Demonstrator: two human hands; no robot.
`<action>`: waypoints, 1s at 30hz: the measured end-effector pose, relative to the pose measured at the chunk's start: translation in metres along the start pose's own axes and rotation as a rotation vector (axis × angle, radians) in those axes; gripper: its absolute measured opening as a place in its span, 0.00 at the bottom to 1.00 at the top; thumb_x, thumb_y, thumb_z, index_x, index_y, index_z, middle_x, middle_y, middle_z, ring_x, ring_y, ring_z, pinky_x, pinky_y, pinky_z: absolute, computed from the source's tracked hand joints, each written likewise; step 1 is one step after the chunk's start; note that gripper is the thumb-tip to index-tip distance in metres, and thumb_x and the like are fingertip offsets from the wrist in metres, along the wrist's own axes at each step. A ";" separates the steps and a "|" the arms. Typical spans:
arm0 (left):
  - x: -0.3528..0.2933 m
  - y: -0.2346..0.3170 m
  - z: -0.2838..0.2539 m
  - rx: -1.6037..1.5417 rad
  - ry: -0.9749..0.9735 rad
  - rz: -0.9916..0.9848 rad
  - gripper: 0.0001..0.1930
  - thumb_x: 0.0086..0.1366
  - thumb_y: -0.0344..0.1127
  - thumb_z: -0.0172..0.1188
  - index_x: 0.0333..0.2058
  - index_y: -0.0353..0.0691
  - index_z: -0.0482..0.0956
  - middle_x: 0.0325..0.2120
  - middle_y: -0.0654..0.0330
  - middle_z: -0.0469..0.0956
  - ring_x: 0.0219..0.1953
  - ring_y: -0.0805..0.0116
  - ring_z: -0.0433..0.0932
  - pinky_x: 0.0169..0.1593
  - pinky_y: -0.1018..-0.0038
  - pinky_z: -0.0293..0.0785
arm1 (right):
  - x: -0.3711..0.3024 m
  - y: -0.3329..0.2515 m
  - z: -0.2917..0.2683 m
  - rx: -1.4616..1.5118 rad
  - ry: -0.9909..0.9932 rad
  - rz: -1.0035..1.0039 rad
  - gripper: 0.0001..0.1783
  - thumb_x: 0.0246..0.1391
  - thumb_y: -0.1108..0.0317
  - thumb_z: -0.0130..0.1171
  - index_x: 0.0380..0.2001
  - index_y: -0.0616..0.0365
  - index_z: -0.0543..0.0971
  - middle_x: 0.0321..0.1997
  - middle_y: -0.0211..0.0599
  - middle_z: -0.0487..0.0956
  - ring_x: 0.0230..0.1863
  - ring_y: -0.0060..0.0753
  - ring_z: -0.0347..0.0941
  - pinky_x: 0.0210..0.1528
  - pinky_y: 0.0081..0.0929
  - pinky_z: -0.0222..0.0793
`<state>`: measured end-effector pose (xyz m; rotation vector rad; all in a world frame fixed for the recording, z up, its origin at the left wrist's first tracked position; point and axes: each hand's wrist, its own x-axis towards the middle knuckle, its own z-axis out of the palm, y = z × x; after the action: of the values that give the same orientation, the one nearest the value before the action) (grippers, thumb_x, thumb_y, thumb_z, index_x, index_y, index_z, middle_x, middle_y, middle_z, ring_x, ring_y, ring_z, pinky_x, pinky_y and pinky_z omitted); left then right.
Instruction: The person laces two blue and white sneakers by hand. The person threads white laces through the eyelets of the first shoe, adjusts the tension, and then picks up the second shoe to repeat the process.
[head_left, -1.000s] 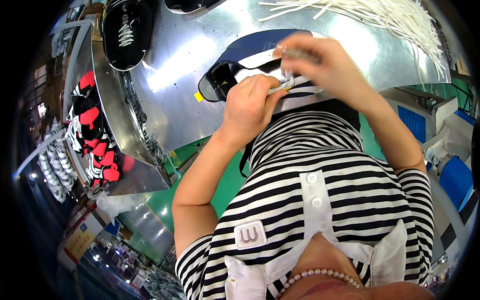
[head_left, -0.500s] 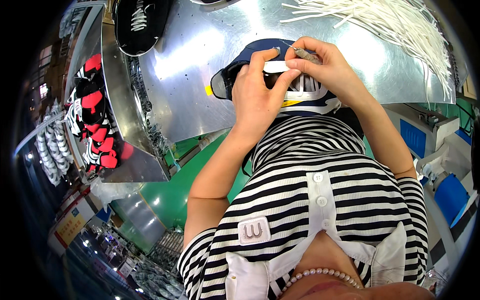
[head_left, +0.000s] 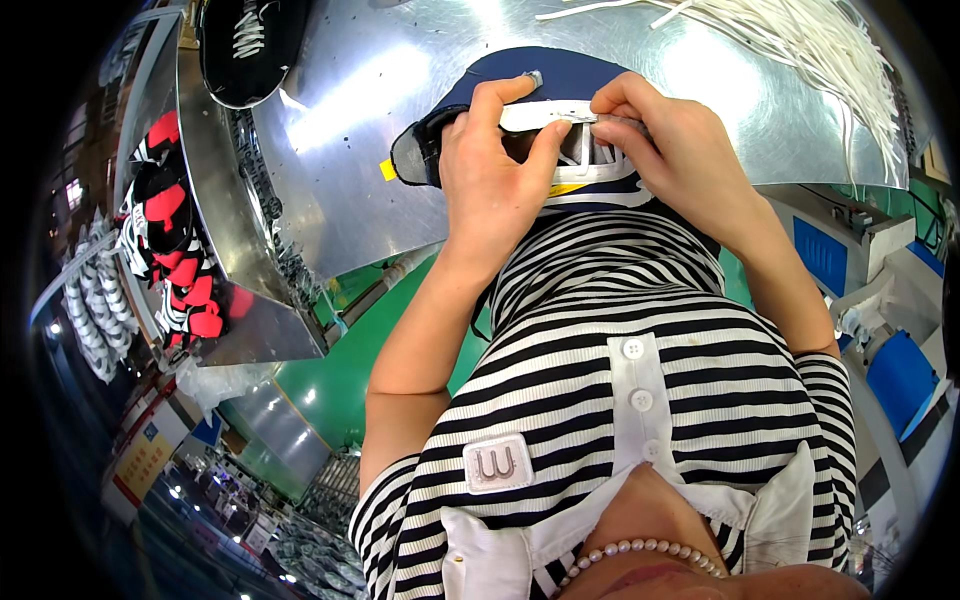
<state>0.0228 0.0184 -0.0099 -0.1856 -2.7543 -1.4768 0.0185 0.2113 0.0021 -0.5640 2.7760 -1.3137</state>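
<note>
A navy shoe upper point(head_left: 560, 68) with white trim lies on its side at the near edge of the metal table, close to my body. My left hand point(head_left: 495, 165) is closed on it, with the thumb and fingers pinching a white strip point(head_left: 530, 116) along its opening. White crossing bands point(head_left: 586, 150) show inside the opening. My right hand point(head_left: 670, 140) is closed at the strip's right end, its fingertips touching the strip near a small slit. The awl in this hand is mostly hidden by the fingers. A finger of my left hand wears a grey covering at its tip.
A bundle of white shoelaces point(head_left: 790, 60) covers the table's far right. A black shoe point(head_left: 250, 50) stands at the far left. Red, black and white shoe pieces point(head_left: 175, 240) sit beyond the metal ledge point(head_left: 270, 338). Blue-panelled machinery point(head_left: 900, 385) is at right.
The awl's handle and tip, plainly visible before, are now mostly hidden in my right hand, whose fingertips have come down to the white strip. The shoe and both hands appear slightly farther left and up.
</note>
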 end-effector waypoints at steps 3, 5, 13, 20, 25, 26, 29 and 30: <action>-0.001 -0.003 0.004 0.147 0.091 0.215 0.20 0.55 0.33 0.66 0.47 0.38 0.76 0.32 0.56 0.80 0.30 0.55 0.74 0.40 0.63 0.67 | 0.008 -0.004 0.006 -0.103 -0.030 -0.039 0.10 0.58 0.68 0.58 0.42 0.57 0.72 0.26 0.39 0.81 0.25 0.40 0.77 0.29 0.30 0.71; -0.004 0.001 0.010 0.186 0.092 0.317 0.21 0.55 0.30 0.64 0.49 0.37 0.74 0.32 0.55 0.80 0.29 0.54 0.74 0.39 0.63 0.66 | 0.018 -0.014 0.015 -0.247 -0.041 -0.071 0.10 0.55 0.69 0.59 0.37 0.59 0.71 0.21 0.40 0.78 0.25 0.43 0.78 0.28 0.35 0.72; 0.008 -0.006 0.004 -0.267 0.032 -0.062 0.19 0.58 0.25 0.62 0.49 0.31 0.74 0.31 0.54 0.80 0.31 0.70 0.79 0.36 0.74 0.74 | -0.002 -0.001 -0.025 -0.024 0.003 0.075 0.13 0.53 0.66 0.64 0.39 0.57 0.74 0.20 0.39 0.77 0.23 0.38 0.77 0.27 0.33 0.71; 0.020 0.007 -0.012 -0.519 -0.039 -0.241 0.15 0.57 0.22 0.53 0.45 0.34 0.71 0.23 0.61 0.77 0.26 0.78 0.76 0.34 0.80 0.72 | -0.015 0.025 -0.008 -0.138 0.126 0.128 0.13 0.50 0.67 0.68 0.37 0.58 0.77 0.39 0.32 0.75 0.33 0.36 0.78 0.32 0.27 0.72; -0.001 0.026 -0.035 0.020 -0.152 0.145 0.27 0.61 0.38 0.66 0.54 0.30 0.67 0.45 0.43 0.76 0.47 0.52 0.77 0.51 0.61 0.73 | -0.014 0.045 -0.005 0.195 0.301 0.164 0.08 0.53 0.72 0.64 0.35 0.58 0.76 0.35 0.31 0.77 0.29 0.33 0.76 0.31 0.24 0.70; -0.007 0.037 -0.038 0.266 -0.192 0.272 0.27 0.58 0.38 0.69 0.52 0.33 0.70 0.47 0.46 0.75 0.47 0.47 0.77 0.51 0.59 0.72 | -0.014 0.045 -0.006 0.328 0.311 0.236 0.07 0.53 0.72 0.64 0.35 0.58 0.76 0.35 0.30 0.77 0.28 0.32 0.76 0.30 0.23 0.70; 0.005 0.025 -0.005 0.505 -0.193 0.269 0.16 0.56 0.37 0.69 0.40 0.38 0.78 0.35 0.54 0.81 0.39 0.54 0.79 0.44 0.66 0.71 | -0.018 0.001 -0.029 0.241 0.112 -0.132 0.06 0.52 0.73 0.61 0.35 0.56 0.76 0.29 0.31 0.78 0.24 0.33 0.74 0.27 0.25 0.69; 0.013 0.014 0.000 0.350 -0.092 0.283 0.11 0.56 0.35 0.68 0.36 0.38 0.78 0.29 0.54 0.81 0.33 0.54 0.79 0.39 0.66 0.72 | -0.023 -0.011 -0.033 0.181 0.033 -0.337 0.07 0.51 0.73 0.61 0.35 0.55 0.76 0.28 0.32 0.77 0.24 0.34 0.74 0.26 0.26 0.69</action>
<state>0.0115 0.0275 0.0023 -0.6169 -2.8481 -0.9276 0.0379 0.2369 0.0281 -1.0397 2.6287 -1.6253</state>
